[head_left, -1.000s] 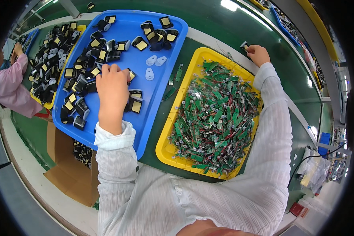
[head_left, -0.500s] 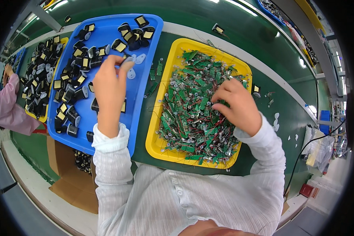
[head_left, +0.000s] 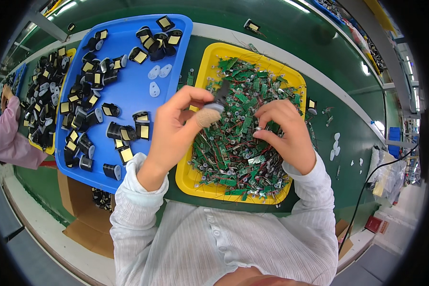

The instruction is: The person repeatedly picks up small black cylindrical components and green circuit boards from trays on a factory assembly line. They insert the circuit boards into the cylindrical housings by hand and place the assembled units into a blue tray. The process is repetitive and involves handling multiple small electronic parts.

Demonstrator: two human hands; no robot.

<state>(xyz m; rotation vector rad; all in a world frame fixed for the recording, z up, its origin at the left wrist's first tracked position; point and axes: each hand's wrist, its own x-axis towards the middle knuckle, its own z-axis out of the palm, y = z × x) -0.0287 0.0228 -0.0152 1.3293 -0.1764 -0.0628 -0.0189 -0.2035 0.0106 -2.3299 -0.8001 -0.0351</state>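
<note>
My left hand (head_left: 169, 133) is closed on a black plastic housing with a grey end (head_left: 221, 94), held above the left part of a yellow tray (head_left: 183, 180). A tan wrap (head_left: 208, 117) covers its thumb. Green circuit boards with red and black wires (head_left: 229, 152) heap up in that tray. Over the heap's right side, my right hand (head_left: 291, 136) pinches a small, shiny round part (head_left: 258, 128); whether a board hangs from it I cannot make out. To the left, a blue tray (head_left: 124, 95) carries many black housings with cream pads (head_left: 97, 78).
Three pale oval plates (head_left: 154, 89) lie in the blue tray. Another yellow tray of housings (head_left: 45, 95) stands further left, beside a co-worker's pink sleeve (head_left: 14, 133). White pieces (head_left: 336, 145) and loose boards are on the green bench at right. A cardboard box (head_left: 88, 224) sits below.
My left hand has moved right from the blue tray to the yellow one, carrying a black housing. My right hand stays over the boards, and a small round part now shows at its fingertips.
</note>
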